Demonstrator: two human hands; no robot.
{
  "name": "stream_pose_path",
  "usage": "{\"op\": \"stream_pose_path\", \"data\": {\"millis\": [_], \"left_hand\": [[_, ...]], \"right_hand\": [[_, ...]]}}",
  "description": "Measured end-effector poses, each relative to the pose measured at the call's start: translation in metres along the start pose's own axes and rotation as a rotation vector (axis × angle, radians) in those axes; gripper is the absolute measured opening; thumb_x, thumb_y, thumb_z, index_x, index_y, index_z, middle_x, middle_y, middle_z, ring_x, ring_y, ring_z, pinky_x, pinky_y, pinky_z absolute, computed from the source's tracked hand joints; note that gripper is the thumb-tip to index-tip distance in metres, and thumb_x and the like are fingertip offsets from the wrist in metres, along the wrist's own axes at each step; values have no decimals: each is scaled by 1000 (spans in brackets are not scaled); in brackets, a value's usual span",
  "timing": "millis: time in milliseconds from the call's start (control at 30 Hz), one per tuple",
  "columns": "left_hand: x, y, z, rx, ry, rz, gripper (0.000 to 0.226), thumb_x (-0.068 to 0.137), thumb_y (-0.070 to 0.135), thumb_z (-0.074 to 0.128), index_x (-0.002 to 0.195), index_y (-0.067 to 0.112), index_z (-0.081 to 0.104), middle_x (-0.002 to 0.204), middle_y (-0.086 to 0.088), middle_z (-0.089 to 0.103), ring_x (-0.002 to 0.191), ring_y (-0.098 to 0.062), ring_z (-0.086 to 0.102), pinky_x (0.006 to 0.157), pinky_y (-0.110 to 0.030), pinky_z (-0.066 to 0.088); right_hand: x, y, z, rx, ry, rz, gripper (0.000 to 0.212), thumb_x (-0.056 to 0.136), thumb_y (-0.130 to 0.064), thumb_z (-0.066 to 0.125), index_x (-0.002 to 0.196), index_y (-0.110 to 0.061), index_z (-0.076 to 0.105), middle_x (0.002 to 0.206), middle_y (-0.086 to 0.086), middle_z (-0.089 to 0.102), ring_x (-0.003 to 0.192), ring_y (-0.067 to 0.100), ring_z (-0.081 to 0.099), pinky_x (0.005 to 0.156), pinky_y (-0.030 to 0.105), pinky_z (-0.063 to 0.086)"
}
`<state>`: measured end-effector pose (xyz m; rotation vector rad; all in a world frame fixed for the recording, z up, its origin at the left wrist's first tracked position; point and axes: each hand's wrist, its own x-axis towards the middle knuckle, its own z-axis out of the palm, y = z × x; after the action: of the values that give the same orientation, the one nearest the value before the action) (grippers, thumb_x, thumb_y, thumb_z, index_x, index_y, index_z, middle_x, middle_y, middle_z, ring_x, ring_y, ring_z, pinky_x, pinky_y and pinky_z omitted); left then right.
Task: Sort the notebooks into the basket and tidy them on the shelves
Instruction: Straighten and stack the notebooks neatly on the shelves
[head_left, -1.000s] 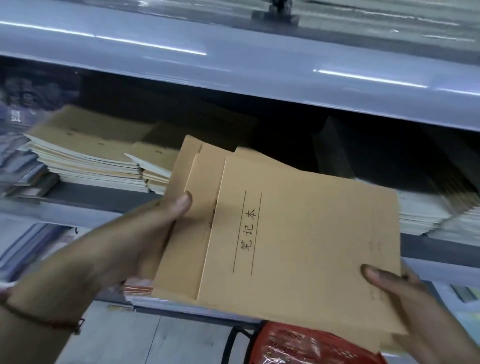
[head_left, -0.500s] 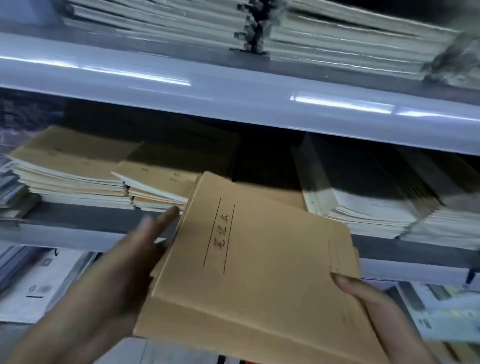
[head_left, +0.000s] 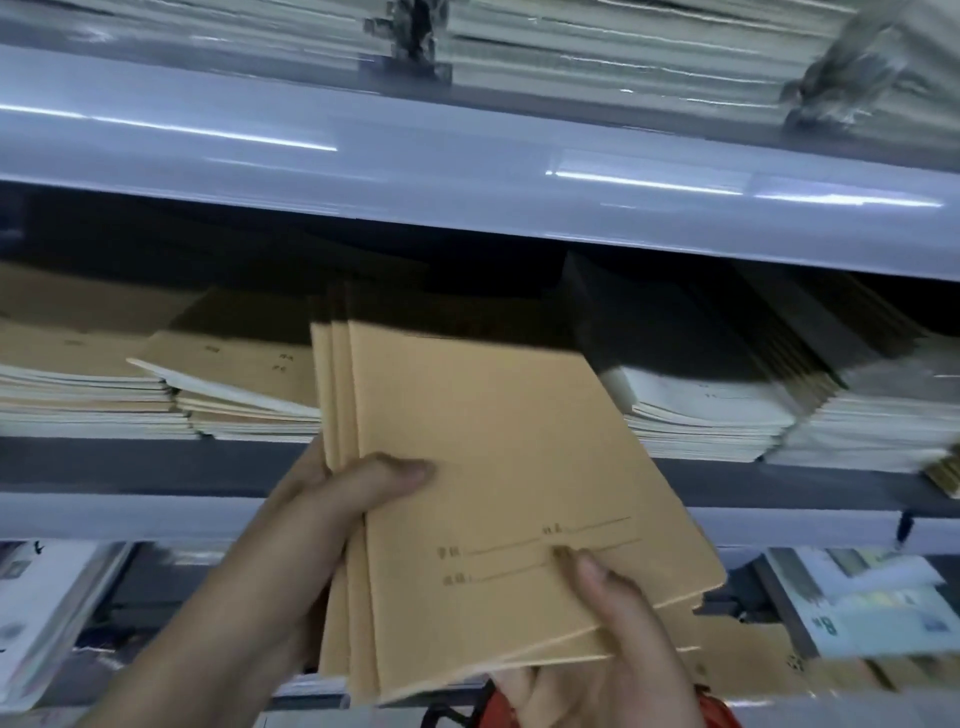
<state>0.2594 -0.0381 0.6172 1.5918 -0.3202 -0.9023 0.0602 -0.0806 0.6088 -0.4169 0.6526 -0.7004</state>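
Note:
I hold a small stack of tan kraft-cover notebooks (head_left: 493, 467) in front of the middle shelf, their far ends reaching into its opening. My left hand (head_left: 322, 525) grips the stack's left edge with the thumb on the top cover. My right hand (head_left: 618, 644) pinches the near right corner, thumb on top beside the printed lines. More tan notebooks lie in piles on the shelf (head_left: 130, 462) at the left (head_left: 228, 384) and in darker stacks at the right (head_left: 727, 410). A sliver of the red basket (head_left: 717, 712) shows below my right hand.
The glossy lip of the upper shelf (head_left: 467, 176) hangs just above, with stacked paper goods on it. The lower shelf holds wrapped white packs at the left (head_left: 47, 613) and coloured booklets at the right (head_left: 872, 608). A gap lies between the left and right piles.
The stack has been turned round so the lined end faces me, squared up, and moved up and forward toward the shelf gap. My left thumb now lies on the top cover.

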Motion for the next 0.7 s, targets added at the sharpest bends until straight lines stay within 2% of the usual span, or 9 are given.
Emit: {"op": "stream_pose_path", "data": {"millis": [67, 133, 200, 267, 333, 400, 500, 600, 700], "left_hand": [[0, 7, 11, -77, -77, -15, 45, 50, 3, 74, 95, 9, 70, 72, -7, 74, 58, -20, 72, 46, -19, 50], [-5, 9, 17, -70, -202, -35, 44, 53, 14, 80, 96, 10, 72, 68, -9, 73, 50, -15, 69, 42, -19, 49], [-3, 9, 22, -54, -217, -81, 33, 91, 35, 63, 116, 15, 69, 74, -3, 76, 63, -11, 73, 57, -21, 54], [-7, 8, 20, 143, -121, -55, 41, 97, 59, 45, 117, 31, 67, 86, 11, 77, 81, -5, 71, 75, -30, 54], [-20, 0, 5, 412, 89, 263, 38, 97, 60, 36, 104, 37, 66, 81, 17, 70, 76, 2, 63, 68, -29, 46], [-21, -1, -18, 750, 306, 647, 24, 99, 42, 40, 109, 38, 62, 84, 15, 65, 79, -3, 60, 67, -29, 43], [14, 2, -48, 1382, 259, 910, 46, 91, 40, 42, 128, 20, 59, 123, -5, 61, 117, -28, 54, 103, -46, 41], [50, 6, -54, 1677, 60, 787, 61, 96, 53, 22, 141, 22, 49, 137, -12, 54, 123, -38, 49, 109, -56, 35], [67, -2, -45, 1713, 117, 708, 62, 96, 53, 7, 145, 27, 34, 137, -10, 52, 120, -38, 49, 104, -57, 36]], "right_hand": [[14, 1, 22, 93, 49, 89, 36, 49, -7, 80, 85, -11, 81, 79, 19, 75, 58, 27, 73, 65, 45, 61], [12, -2, 24, 157, 44, 24, 34, 61, -7, 68, 94, -14, 76, 92, 16, 77, 69, 30, 75, 54, 48, 60], [19, 2, 22, 157, 86, 10, 37, 66, -8, 65, 103, -15, 72, 92, 14, 77, 69, 29, 75, 53, 46, 61], [24, 5, 23, 153, 137, 31, 38, 66, -8, 64, 103, -14, 71, 87, 13, 77, 64, 29, 75, 51, 47, 60], [22, 4, 26, 162, 160, 26, 33, 66, -7, 64, 97, -14, 73, 85, 13, 77, 64, 29, 75, 54, 50, 59], [20, 3, 28, 165, 143, -5, 22, 67, -8, 64, 81, -14, 80, 86, 12, 78, 67, 29, 75, 58, 54, 57], [19, 9, 28, 163, 113, -74, 22, 70, -8, 62, 68, -19, 81, 87, 8, 78, 73, 28, 76, 59, 51, 58], [23, 22, 28, 126, 133, -104, 23, 69, -10, 62, 75, -20, 81, 86, 5, 78, 69, 23, 76, 54, 41, 61], [30, 33, 28, 126, 194, -114, 30, 68, -11, 64, 97, -14, 72, 83, 4, 78, 65, 21, 75, 53, 38, 61]]}}
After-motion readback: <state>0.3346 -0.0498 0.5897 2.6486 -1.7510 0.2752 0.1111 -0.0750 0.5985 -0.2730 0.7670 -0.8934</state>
